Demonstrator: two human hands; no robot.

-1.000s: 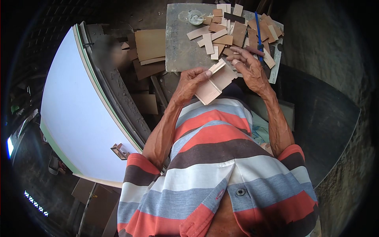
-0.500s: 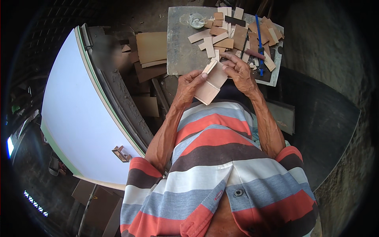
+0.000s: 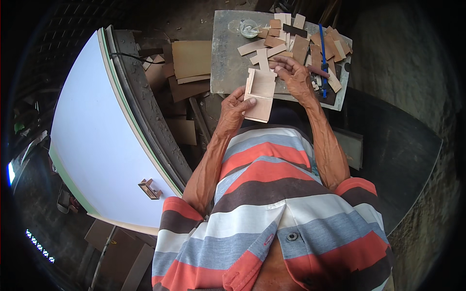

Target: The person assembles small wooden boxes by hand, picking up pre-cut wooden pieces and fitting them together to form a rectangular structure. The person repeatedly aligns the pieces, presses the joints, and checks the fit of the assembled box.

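We hold a small wooden box frame (image 3: pixel 260 95) above the grey board (image 3: pixel 228 63), left hand (image 3: pixel 235 105) gripping its edge, right hand (image 3: pixel 293 75) curled on top, with loose wood pieces (image 3: pixel 300 47), a blue pen (image 3: pixel 322 48) and a glass dish (image 3: pixel 249 27) crowding behind.

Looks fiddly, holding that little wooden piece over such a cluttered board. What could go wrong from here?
The left hand grips the wooden piece only along one edge while the right hand works at its top, so it might slip or twist. Loose wood offcuts crowd the board right by the right hand; a nudge could knock some off. The small glass dish near the far edge could be tipped too.
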